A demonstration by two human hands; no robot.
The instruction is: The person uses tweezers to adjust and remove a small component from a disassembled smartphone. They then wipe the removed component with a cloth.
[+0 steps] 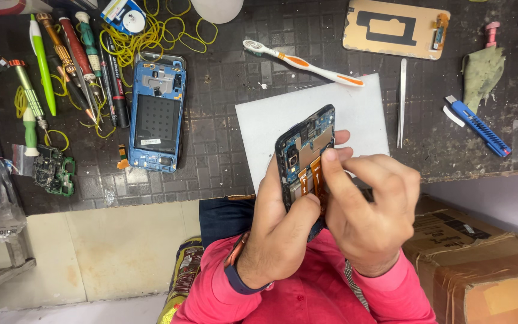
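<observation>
Black opened phone (304, 150) with exposed orange flex cables: we clasped it in our left hand (283, 222) above the white sheet (259, 120); right hand (370, 210) fingertips pinched a cable. Light, fragile; best held by edges. Blue phone frame (157, 120) lay well apart.

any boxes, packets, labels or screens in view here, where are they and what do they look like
Cardboard box: lower right below the bench, brown, taped, white label on top.
Packet: bottom centre beside the pink sleeve, yellow and dark, crinkled.
White sticker: on the blue phone frame, small, rectangular.
No lit screen.
</observation>
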